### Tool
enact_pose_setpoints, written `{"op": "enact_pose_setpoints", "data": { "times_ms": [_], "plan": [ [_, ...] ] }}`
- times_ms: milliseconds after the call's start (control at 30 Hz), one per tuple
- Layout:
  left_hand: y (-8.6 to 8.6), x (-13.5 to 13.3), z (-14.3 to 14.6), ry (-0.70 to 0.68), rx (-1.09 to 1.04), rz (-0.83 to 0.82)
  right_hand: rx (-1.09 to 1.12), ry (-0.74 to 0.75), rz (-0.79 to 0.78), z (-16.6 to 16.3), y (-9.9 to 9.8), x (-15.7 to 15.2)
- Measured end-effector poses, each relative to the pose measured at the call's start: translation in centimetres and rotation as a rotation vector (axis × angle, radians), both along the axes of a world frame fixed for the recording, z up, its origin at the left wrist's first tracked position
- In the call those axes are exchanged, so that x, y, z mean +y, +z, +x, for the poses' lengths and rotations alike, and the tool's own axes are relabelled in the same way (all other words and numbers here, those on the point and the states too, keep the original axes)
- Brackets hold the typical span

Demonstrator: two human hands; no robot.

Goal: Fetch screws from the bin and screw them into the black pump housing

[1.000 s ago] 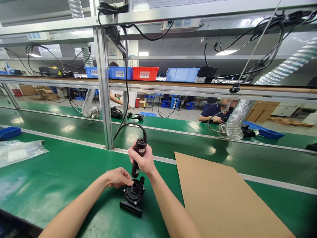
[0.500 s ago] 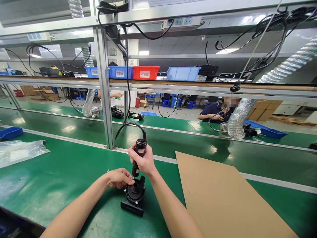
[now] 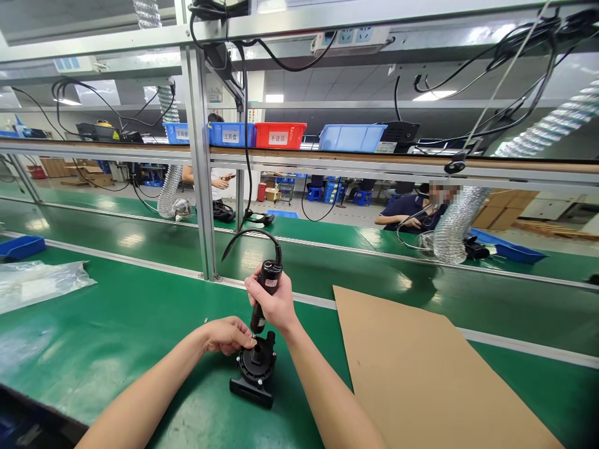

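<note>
A black pump (image 3: 256,369) with a round ribbed housing, pipe stubs and a flat base stands on the green work surface. Several silvery screws show around its rim. My right hand (image 3: 275,300) is wrapped around a black electric screwdriver (image 3: 258,318), held nearly upright with its tip down at the pump's far rim. Beside that tip, the thumb and forefinger of my left hand (image 3: 231,337) are pinched together at a small silvery screw (image 3: 254,337). The fingertips partly hide the screw and touch or nearly touch the housing.
A brown cardboard sheet (image 3: 421,368) lies to the right. Clear plastic bags (image 3: 42,284) and a blue tray (image 3: 22,247) are at the left. A metal post (image 3: 199,168) rises behind my hands. Blue and red bins (image 3: 279,135) line the shelf. A co-worker (image 3: 407,212) sits across the line.
The view has shifted slightly, so the scene sits a little further right. Both hands, the screwdriver and the pump keep nearly the same positions relative to one another.
</note>
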State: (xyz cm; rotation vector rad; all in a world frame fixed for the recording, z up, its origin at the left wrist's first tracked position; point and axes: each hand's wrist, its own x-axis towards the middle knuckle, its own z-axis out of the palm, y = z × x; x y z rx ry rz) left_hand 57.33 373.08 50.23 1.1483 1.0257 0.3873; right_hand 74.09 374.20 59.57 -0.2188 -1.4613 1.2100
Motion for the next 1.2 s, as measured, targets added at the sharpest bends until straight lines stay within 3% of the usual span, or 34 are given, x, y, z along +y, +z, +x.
{"op": "enact_pose_setpoints", "data": {
  "times_ms": [233, 633, 1200],
  "plan": [
    [0.4, -0.2, 0.1, -0.004, -0.01, 0.008, -0.032, -0.044, -0.059, -0.5, 0.2, -0.4],
    [-0.7, 0.3, 0.1, 0.009, -0.073, -0.018, -0.067, -0.143, -0.057, -1.5, -0.5, -0.1],
    [-0.5, 0.1, 0.1, 0.029, -0.054, -0.011, -0.054, -0.047, -0.075, -1.2, -0.8, 0.2]
  ]
}}
